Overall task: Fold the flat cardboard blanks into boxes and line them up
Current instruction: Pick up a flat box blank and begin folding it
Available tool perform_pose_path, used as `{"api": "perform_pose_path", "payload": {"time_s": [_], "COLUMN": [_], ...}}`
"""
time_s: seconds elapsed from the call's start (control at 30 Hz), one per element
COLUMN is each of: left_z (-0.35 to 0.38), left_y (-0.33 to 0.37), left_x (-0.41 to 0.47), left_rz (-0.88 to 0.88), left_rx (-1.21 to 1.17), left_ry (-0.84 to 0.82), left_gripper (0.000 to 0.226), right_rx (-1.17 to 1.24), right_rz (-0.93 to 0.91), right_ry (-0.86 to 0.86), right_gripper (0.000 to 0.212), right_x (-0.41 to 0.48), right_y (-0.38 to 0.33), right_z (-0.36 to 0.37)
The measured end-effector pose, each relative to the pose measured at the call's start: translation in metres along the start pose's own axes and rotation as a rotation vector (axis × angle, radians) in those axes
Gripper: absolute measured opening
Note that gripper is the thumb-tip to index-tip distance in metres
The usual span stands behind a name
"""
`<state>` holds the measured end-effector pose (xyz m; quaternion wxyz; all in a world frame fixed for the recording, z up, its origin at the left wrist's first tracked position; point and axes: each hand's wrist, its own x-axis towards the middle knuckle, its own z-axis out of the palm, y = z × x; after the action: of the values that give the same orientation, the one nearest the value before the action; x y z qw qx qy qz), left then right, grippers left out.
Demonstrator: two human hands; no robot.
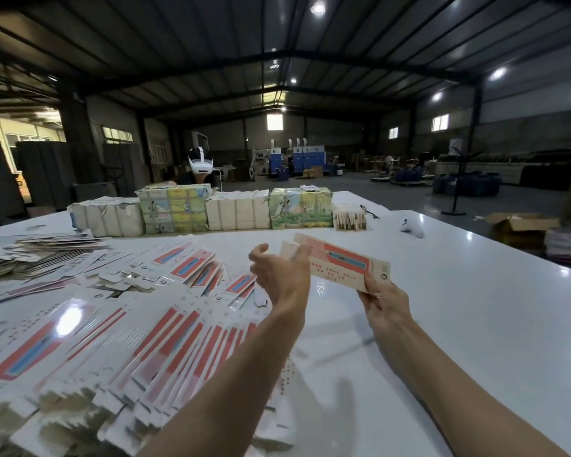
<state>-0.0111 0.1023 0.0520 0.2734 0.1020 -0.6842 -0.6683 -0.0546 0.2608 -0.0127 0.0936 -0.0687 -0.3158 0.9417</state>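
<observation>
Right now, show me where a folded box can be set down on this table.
Bare tabletop lies right of the right hand, back to the small white object. Another strip runs between the bundled stacks and the held blank. The left is crowded with overlapping flat blanks.

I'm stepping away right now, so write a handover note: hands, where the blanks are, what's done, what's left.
Right hand pinches one blank by its near end, above the table.
Left hand is open at the blank's far end; contact unclear.
The pile of flat blanks covers the table's left side.
Done: one blank picked up, it looks flat; no folded box in view.
Left: fold this one, set it down, then fold the pile and line the boxes up.
</observation>
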Motion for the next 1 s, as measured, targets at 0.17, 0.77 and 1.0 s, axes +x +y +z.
{"api": "perform_pose_path", "payload": {"time_s": [0.17, 0.77, 1.0], "left_z": [0.012, -0.031, -0.022], "left_y": [-0.048, -0.036, -0.042], "left_x": [-0.009, 0.007, -0.011], "left_rz": [-0.267, -0.412, -0.514], "left_rx": [-0.311, -0.610, -0.367], "left_ry": [-0.321, -0.490, -0.705], "left_gripper": [0.067, 0.073, 0.083], "right_rx": [-0.043, -0.904, -1.092], "right_rz": [0.045, -0.529, -0.758], "right_ry": [-0.119, -0.404, -0.601], "right_gripper": [0.027, 0.033, 0.029], "right_x": [-0.006, -0.006, -0.006], "right_y": [0.008, -0.006, -0.003], "right_z": [0.005, 0.014, 0.017]}}
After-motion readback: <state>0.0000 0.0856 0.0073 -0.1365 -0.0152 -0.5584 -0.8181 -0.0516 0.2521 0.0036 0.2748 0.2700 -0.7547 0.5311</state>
